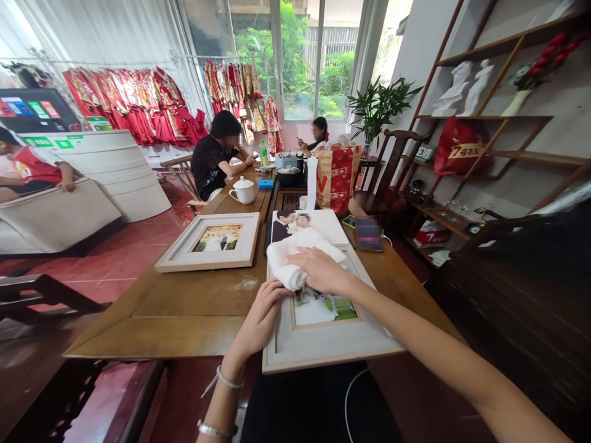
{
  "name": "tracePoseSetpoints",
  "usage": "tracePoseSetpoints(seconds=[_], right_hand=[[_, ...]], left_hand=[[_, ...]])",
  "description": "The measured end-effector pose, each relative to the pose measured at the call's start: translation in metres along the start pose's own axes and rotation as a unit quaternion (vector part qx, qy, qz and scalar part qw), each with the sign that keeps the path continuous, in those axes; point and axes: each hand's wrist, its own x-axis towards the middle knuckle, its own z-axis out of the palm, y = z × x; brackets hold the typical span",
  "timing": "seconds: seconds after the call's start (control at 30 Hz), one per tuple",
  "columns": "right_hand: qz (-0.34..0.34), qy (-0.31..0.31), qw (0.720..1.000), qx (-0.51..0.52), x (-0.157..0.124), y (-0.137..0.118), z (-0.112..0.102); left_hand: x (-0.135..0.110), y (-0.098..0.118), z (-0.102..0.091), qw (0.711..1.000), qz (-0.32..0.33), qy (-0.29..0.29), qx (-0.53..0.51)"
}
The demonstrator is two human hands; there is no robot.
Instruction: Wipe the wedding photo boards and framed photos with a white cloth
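Observation:
A white cloth [286, 261], folded into a thick pad, lies on the upper part of a picture frame [323, 351] with a wide pale border. My right hand [323, 271] presses down on this cloth, fingers bent over it. The left edge of the frame is in the grip of my left hand [263, 314], its fingertips close to the cloth. Inside the border a photo [318, 309] with white and green parts shows; the cloth and my right arm cover some of it. The frame's near edge overhangs the table's front edge.
Another framed photo [217, 239] lies left on the wooden table [184, 326]. Beyond are a couple's portrait print [327, 224], a lidded white cup [242, 191], a paper bag [339, 178] and a phone [369, 234]. Two people sit at the far end; shelves [498, 117] stand right.

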Motion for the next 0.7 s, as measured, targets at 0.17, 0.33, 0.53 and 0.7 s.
tracePoseSetpoints(seconds=[0.17,0.33,0.53,0.7], right_hand=[[0.136,0.034,0.989,-0.045,-0.043,0.020,-0.004],[0.204,0.049,0.977,-0.037,-0.086,-0.003,0.003],[0.006,-0.007,0.990,0.144,-0.112,-0.079,0.020],[-0.076,-0.059,0.982,0.162,-0.129,-0.085,0.007]], left_hand=[[0.000,0.001,-0.001,1.000,-0.007,-0.011,0.001],[-0.002,0.000,0.000,0.999,-0.036,0.000,-0.010],[-0.003,0.003,0.002,0.998,-0.059,0.021,-0.028],[-0.002,0.001,0.002,0.999,-0.047,0.018,-0.016]])
